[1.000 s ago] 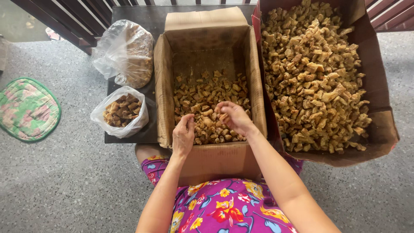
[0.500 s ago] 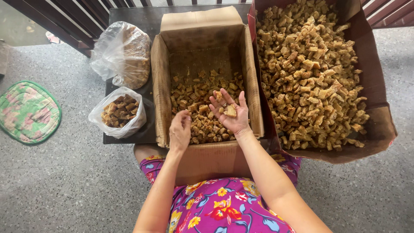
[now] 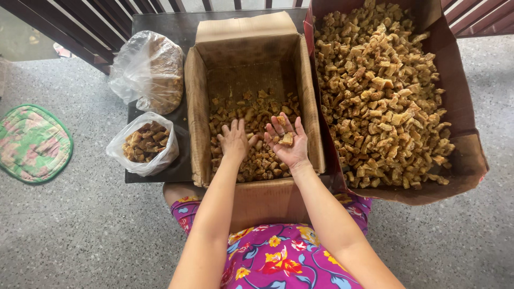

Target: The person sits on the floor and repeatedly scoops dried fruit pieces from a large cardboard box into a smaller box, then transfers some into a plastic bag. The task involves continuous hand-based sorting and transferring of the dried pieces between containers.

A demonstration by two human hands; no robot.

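Change since a second ago: my right hand [image 3: 287, 143] was palm down on the chunks with fingers bunched; it has lifted and turned palm up, fingers spread.
Right grip: open palm, nothing clamped; a few golden-brown fried chunks [image 3: 286, 138] lie loose on it, above the middle cardboard box [image 3: 199, 115].
Left hand: my left hand [image 3: 234, 142] was at the near edge of the pile; it has slid a little further in and now lies palm down on the chunks in the box [image 3: 251, 115], fingers spread and flat, closed on nothing.
Chunks in the middle box: they cover only the near half of the floor; the far half shows bare cardboard.
Right of it: large reddish-brown cardboard box [image 3: 466, 160] heaped with the same kind of pieces [image 3: 375, 91], its wall touching the middle box.
Left of it: small clear plastic bag [image 3: 142, 144] of darker pieces, and beyond it a bigger tied plastic bag [image 3: 147, 72], both on the dark low table [image 3: 160, 24].
Floor: green quilted mat [image 3: 33, 143] well apart to the left.
In the way: the near wall of the middle box stands between my floral lap [image 3: 278, 257] and the pile; my forearms reach over it.
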